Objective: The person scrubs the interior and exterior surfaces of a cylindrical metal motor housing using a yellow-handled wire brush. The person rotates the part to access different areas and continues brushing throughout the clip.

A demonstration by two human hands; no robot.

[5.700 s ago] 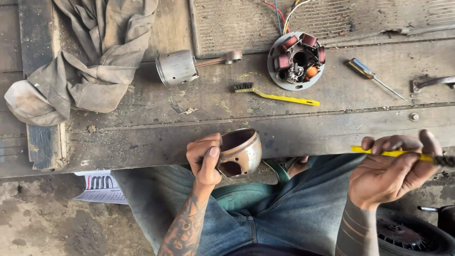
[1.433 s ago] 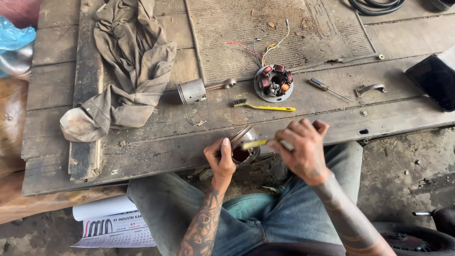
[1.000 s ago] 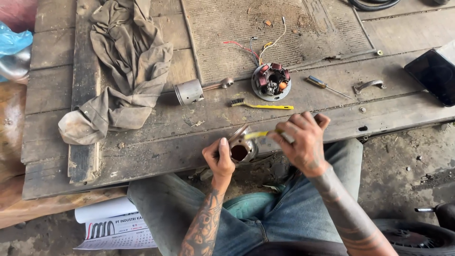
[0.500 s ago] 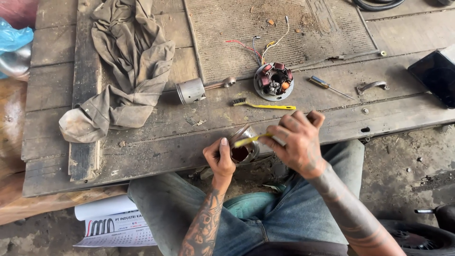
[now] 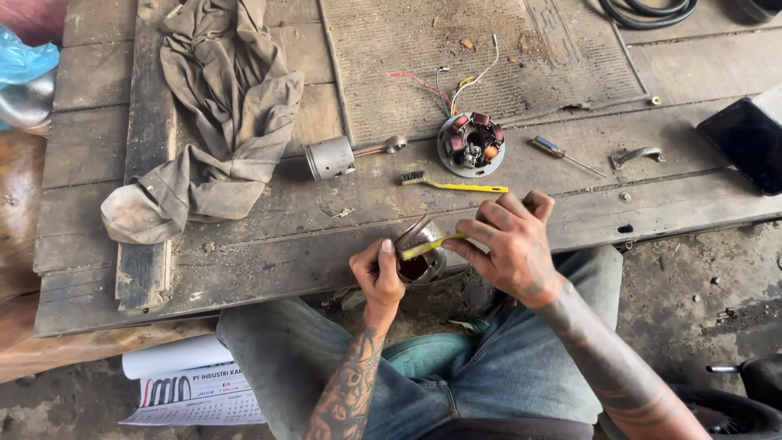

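Two hands work on one part: a round metal cup (image 5: 421, 259), dark and rusty inside, held just off the near edge of the desk (image 5: 244, 244), above the person's knees. Left hand (image 5: 377, 275) is clamped on the cup's left rim, thumb up. Right hand (image 5: 509, 244) is closed on a yellow-handled brush (image 5: 430, 244) whose tip reaches across the cup's mouth. Compared with the view some seconds ago, when the right hand held the brush well apart to the right and the cup's open bowl faced the camera, brush and cup have now met; over the last second the tip has stayed at the rim with only small shifts, which suggests scrubbing of the inside is under way. On the desk behind lie a second yellow brush (image 5: 453, 184), a coil plate with coloured wires (image 5: 471, 145), a piston with its rod (image 5: 332, 157), a screwdriver (image 5: 562, 154), and a crumpled grey rag (image 5: 216, 114) toward the left edge.
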